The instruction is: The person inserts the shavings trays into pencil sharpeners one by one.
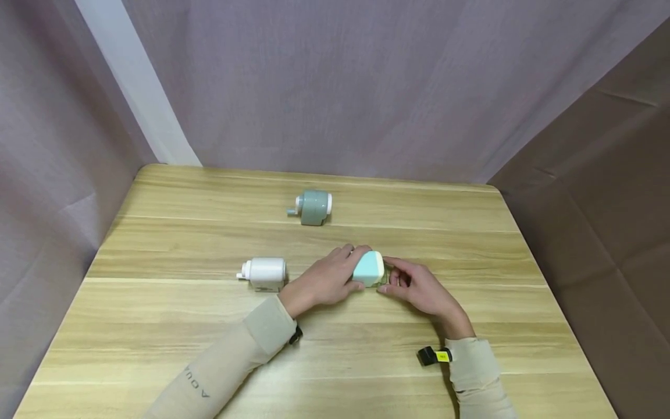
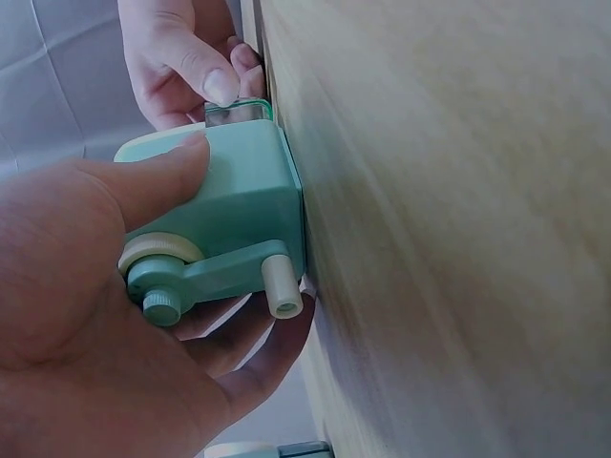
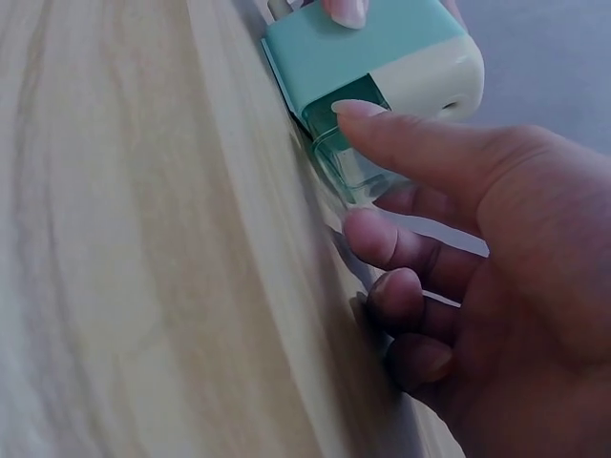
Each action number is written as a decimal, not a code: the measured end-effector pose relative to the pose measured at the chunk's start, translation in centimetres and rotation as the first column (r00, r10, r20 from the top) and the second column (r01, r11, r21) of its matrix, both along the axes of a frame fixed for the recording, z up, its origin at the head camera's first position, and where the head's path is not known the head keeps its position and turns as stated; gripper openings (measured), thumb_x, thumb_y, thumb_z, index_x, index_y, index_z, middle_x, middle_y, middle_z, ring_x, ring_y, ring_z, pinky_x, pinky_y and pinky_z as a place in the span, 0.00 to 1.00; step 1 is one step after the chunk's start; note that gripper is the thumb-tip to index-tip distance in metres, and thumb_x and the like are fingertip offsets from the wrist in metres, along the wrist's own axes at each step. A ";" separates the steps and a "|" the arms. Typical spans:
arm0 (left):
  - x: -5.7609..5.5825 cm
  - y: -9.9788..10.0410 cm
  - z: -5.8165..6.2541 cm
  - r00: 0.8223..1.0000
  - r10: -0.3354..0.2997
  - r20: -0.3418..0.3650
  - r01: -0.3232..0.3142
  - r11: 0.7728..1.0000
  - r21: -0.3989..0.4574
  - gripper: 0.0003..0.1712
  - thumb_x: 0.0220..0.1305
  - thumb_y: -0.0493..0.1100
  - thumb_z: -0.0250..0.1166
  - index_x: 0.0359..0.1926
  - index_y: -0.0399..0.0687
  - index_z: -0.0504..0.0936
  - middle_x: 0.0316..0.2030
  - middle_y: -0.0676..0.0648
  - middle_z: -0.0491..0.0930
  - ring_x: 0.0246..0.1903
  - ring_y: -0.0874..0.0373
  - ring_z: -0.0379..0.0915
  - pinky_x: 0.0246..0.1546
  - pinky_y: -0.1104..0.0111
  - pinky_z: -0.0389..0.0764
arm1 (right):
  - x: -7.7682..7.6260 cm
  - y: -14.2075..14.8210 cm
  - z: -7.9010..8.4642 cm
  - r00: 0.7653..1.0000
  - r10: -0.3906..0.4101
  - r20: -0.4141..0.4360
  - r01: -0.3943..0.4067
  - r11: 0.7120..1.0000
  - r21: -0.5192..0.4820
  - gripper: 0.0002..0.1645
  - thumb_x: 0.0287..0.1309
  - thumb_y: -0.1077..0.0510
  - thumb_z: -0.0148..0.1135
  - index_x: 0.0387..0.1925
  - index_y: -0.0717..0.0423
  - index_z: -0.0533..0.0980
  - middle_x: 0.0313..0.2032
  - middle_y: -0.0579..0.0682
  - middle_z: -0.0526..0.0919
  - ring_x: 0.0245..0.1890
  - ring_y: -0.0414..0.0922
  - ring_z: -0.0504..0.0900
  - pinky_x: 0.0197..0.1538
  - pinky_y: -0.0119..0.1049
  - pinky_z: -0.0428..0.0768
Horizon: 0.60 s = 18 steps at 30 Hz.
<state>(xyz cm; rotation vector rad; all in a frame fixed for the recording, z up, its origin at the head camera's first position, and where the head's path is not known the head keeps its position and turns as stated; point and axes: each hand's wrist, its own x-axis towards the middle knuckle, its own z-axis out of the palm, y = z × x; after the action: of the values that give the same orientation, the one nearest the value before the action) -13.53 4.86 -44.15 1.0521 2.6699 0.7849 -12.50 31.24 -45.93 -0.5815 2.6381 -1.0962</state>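
Observation:
A turquoise crank pencil sharpener (image 1: 369, 269) with a cream end rests on the table between the hands. My left hand (image 1: 325, 280) grips its body from the left, thumb on one side and fingers round the other. The crank (image 2: 227, 271) points toward the left palm in the left wrist view. From the opposite end a clear shavings drawer (image 3: 336, 157) sticks partly out of the body. My right hand (image 1: 421, 288) pinches this drawer, its thumb on one face and the other fingers curled. Part of the drawer is hidden behind those fingers.
A white crank sharpener (image 1: 268, 272) stands left of the left hand. Farther back is a grey-green crank sharpener (image 1: 314, 207). Both are on the wooden table (image 1: 173, 326). Curtains (image 1: 335, 87) hang behind the table, and brown cloth (image 1: 602, 203) hangs on the right.

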 end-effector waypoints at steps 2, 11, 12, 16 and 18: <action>0.0 0.0 0.0 1.000 -0.001 -0.002 0.001 1.000 -0.001 0.44 0.70 0.53 0.67 0.77 0.55 0.53 0.60 0.43 0.71 0.54 0.52 0.70 0.53 0.55 0.83 | 0.0 -0.1 0.0 1.000 0.001 -0.001 -0.001 1.000 0.000 0.42 0.59 0.46 0.74 0.70 0.55 0.70 0.30 0.47 0.81 0.26 0.44 0.74 0.27 0.30 0.74; -0.3 0.1 -0.2 1.000 -0.003 -0.005 0.003 1.000 -0.010 0.44 0.70 0.53 0.66 0.77 0.55 0.53 0.60 0.43 0.71 0.54 0.52 0.70 0.55 0.55 0.82 | -0.1 -0.4 -0.1 1.000 -0.028 -0.004 0.028 1.000 -0.001 0.41 0.56 0.46 0.76 0.69 0.53 0.73 0.28 0.45 0.80 0.26 0.43 0.74 0.26 0.30 0.73; -0.3 0.1 -0.2 1.000 -0.003 -0.005 0.003 1.000 -0.010 0.44 0.70 0.53 0.66 0.77 0.55 0.53 0.60 0.43 0.71 0.53 0.52 0.70 0.54 0.56 0.82 | -0.1 -0.4 -0.1 1.000 -0.028 -0.010 0.028 1.000 0.004 0.41 0.56 0.46 0.76 0.68 0.53 0.73 0.28 0.45 0.80 0.25 0.43 0.74 0.26 0.30 0.73; -0.2 0.1 -0.1 1.000 -0.007 -0.006 0.007 1.000 0.000 0.43 0.69 0.52 0.67 0.77 0.55 0.53 0.59 0.42 0.71 0.53 0.52 0.70 0.53 0.55 0.83 | -0.1 -0.5 -0.1 0.999 -0.024 -0.034 0.024 0.999 0.022 0.40 0.56 0.46 0.76 0.68 0.53 0.74 0.27 0.44 0.80 0.25 0.42 0.74 0.25 0.31 0.74; -0.2 0.1 -0.1 1.000 -0.007 -0.006 0.007 1.000 0.003 0.43 0.69 0.52 0.67 0.77 0.56 0.53 0.59 0.42 0.71 0.53 0.51 0.70 0.53 0.56 0.83 | 0.0 -0.5 -0.1 0.999 -0.023 -0.041 0.024 0.999 0.024 0.40 0.56 0.46 0.76 0.68 0.52 0.74 0.27 0.44 0.80 0.25 0.42 0.74 0.25 0.31 0.74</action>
<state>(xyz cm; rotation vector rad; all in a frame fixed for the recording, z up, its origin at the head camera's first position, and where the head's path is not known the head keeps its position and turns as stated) -13.68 4.97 -44.22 1.0655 2.6696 0.7856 -12.54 30.74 -46.07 -0.5750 2.6961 -1.0684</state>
